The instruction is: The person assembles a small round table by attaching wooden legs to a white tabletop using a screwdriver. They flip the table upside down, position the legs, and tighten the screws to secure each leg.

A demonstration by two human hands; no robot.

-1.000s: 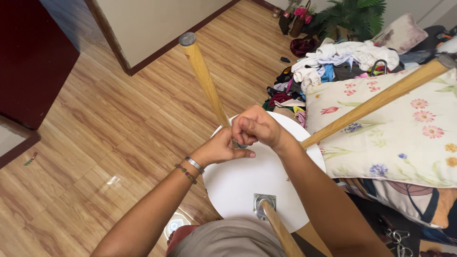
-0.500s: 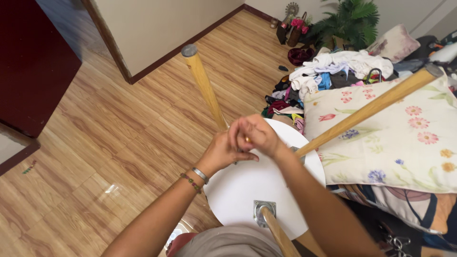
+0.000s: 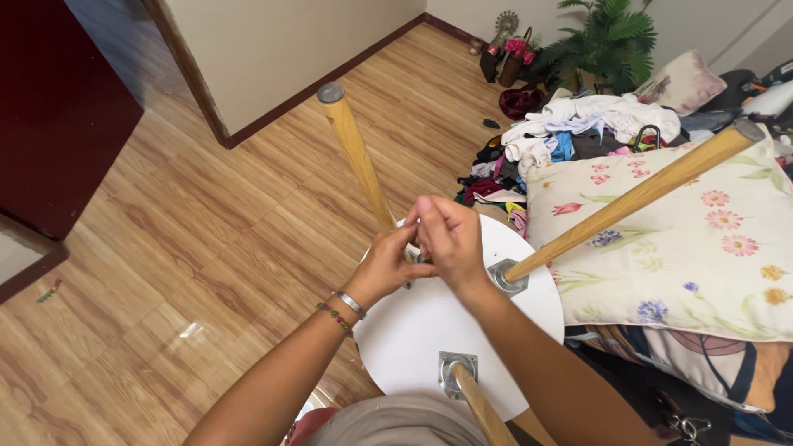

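Wooden leg [image 3: 357, 157] at the far left of the upturned round white tabletop [image 3: 429, 322] rises at a slant away from the person, its grey-capped foot uppermost, and both hands meet at its base where it joins the white underside. Left hand [image 3: 387, 263] is curled around that base from the left, fingers closed; whether it grips the leg itself or a small fitting cannot be told, since the right hand covers the joint. Right hand [image 3: 448, 238] sits just beside and partly over the left, fingers bent and pressed together with the fingertips drawn toward the same point; any part pinched between them is hidden. Both forearms run up from the lower edge of the view and converge over the tabletop, the left wrist carrying a metal bangle [image 3: 350, 304] and a beaded bracelet [image 3: 334, 318]. A second leg [image 3: 636, 198] stands in a square metal mounting plate [image 3: 506, 276] to the right of the hands and slants across a floral pillow [image 3: 702, 239]. A third leg [image 3: 479, 405] rises from another plate nearest the person. The tabletop rests on a wood-pattern floor [image 3: 206, 248], with a heap of clothing [image 3: 570, 128] and a potted plant [image 3: 603, 37] beyond.
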